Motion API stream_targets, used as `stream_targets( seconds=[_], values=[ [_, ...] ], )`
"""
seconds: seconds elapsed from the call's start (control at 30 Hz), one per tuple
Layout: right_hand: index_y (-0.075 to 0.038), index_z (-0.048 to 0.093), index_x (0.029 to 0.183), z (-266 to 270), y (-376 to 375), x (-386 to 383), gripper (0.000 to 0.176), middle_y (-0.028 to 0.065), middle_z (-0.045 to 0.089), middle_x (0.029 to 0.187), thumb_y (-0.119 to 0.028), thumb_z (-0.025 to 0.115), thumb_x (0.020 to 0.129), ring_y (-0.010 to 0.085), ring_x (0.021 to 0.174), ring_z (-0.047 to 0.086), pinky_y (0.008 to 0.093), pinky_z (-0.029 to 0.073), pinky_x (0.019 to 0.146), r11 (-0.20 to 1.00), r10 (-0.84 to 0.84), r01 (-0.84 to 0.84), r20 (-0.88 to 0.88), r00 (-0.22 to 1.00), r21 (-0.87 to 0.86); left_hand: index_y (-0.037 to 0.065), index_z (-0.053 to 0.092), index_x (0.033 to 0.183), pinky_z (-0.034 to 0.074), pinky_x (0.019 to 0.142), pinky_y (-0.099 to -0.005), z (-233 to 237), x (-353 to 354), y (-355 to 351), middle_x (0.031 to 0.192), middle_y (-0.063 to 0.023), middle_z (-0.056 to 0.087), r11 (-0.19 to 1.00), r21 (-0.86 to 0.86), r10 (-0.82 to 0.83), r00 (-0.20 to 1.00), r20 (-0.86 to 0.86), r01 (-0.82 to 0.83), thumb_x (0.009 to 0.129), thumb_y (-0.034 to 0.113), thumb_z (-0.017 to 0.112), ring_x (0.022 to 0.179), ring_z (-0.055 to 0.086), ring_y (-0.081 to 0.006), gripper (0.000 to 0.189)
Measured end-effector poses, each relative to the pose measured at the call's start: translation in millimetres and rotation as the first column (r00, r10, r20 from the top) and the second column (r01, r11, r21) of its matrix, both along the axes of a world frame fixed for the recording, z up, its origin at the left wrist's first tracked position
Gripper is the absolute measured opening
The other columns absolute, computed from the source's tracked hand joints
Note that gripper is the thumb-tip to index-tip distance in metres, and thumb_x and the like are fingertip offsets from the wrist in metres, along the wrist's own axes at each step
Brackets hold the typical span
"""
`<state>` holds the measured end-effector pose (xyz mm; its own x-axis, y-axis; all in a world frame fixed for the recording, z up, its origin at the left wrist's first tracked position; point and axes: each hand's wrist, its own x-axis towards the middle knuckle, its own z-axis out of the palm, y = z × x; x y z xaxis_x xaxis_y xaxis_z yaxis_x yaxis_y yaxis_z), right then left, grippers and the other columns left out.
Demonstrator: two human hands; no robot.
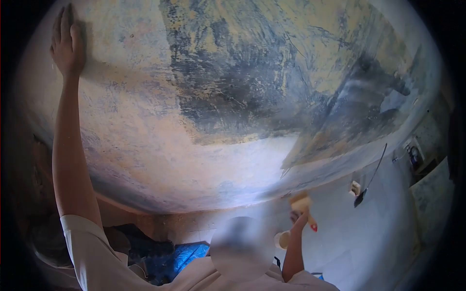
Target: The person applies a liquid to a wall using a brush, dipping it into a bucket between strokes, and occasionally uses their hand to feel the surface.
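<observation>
My left hand [68, 46] is raised at the upper left, with its fingers stretched out and laid against the wall [131, 111]. The wall is pale pinkish-yellow, and a large dark, streaky patch [233, 82] covers its middle. Low on the right, my right hand [297, 217] is closed around a wide paintbrush [301, 201]. The brush has a tan head, a little blurred, and a red handle tip that points down. A small pale round container [282, 239] shows beside my right forearm; its contents cannot be made out.
A blue plastic sheet [182, 258] lies below, beside dark bundled material [141, 242]. To the right are a long thin-handled tool with a dark head [360, 199] and a small pale box [356, 188]. A blurred pale round shape [242, 250] blocks the lower middle.
</observation>
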<state>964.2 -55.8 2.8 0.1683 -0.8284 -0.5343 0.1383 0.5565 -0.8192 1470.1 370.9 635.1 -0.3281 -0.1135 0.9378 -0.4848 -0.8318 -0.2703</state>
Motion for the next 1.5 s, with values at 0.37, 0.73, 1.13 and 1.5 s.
stream_targets(
  seconds=[0.37,0.73,1.13,1.5],
  values=[
    [-0.009,0.048,0.138,224.0,0.3,81.7,0.048,0.016,0.059,0.119,-0.029,0.061,0.096,0.0215,0.093,0.066,0.0287,0.06,0.061,0.737,0.047,0.133,0.247,0.968,-0.663,0.024,0.045,0.146,0.03,0.112,-0.0443,1.0,-6.7,-5.6,0.151,-0.0013,0.043,1.0,-0.014,-0.012,0.999,0.049,0.012,0.101,0.041,0.026,0.139,0.039,-0.0237,0.051],
    [-0.007,0.051,0.129,190.2,0.0,71.1,0.038,0.0154,0.058,0.125,-0.03,0.054,0.099,0.0287,0.108,0.065,0.0368,0.06,0.08,0.873,0.084,0.132,0.411,0.908,-0.469,0.022,0.046,0.146,0.03,0.113,-0.0424,0.2,1.4,1.3,0.15,-0.0018,0.044,0.999,-0.02,0.035,0.999,0.04,-0.034,0.102,0.044,0.023,0.139,0.04,-0.025,0.053],
    [-0.007,0.047,0.127,187.9,8.4,58.4,0.04,0.014,0.055,0.129,-0.032,0.057,0.098,0.0315,0.118,0.06,0.0388,0.057,0.08,0.846,0.136,0.085,0.367,0.92,-0.526,0.021,0.047,0.145,0.029,0.114,-0.0416,1.3,1.4,-0.2,0.15,-0.0023,0.045,1.0,0.003,0.006,0.998,0.058,-0.006,0.102,0.04,0.027,0.139,0.039,-0.0241,0.051],
    [-0.008,0.049,0.136,180.7,5.8,56.6,0.059,0.0158,0.061,0.122,-0.052,0.046,0.096,0.0274,0.098,0.069,0.0337,0.058,0.075,0.861,0.259,-0.036,0.378,0.889,-0.507,0.026,0.046,0.145,0.03,0.111,-0.0448,0.9,2.0,-0.4,0.15,0.0004,0.044,1.0,-0.008,-0.019,0.998,0.067,0.019,0.1,0.039,0.029,0.138,0.04,-0.0231,0.049]
  ],
)
